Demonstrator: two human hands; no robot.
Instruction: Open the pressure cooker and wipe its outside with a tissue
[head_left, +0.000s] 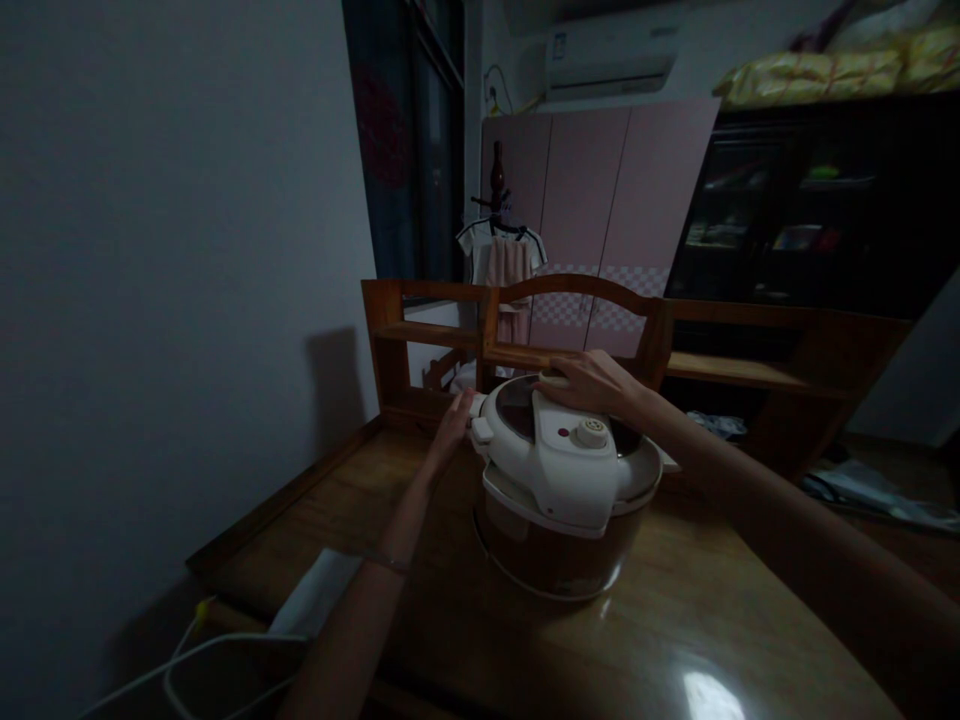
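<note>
An electric pressure cooker (562,545) with a brown body and a cream-white rim stands upright on the wooden desk. Its lid (510,440) sits on top, with a dark see-through window and a white band across it. On that band are a round steam valve (592,432) and a small red button. My right hand (592,382) is closed around the lid's knob or handle, partly hidden by the fingers. At the cooker's left side, my left hand (454,424) grips the white side handle. A thin bracelet circles the left wrist.
The desk (675,600) has a raised wooden shelf unit (574,285) along its back. A wall (187,250) borders it on the left. White cables (217,640) and a white paper-like item (319,590) lie at front left. Clothes hang on a rack (498,170) behind.
</note>
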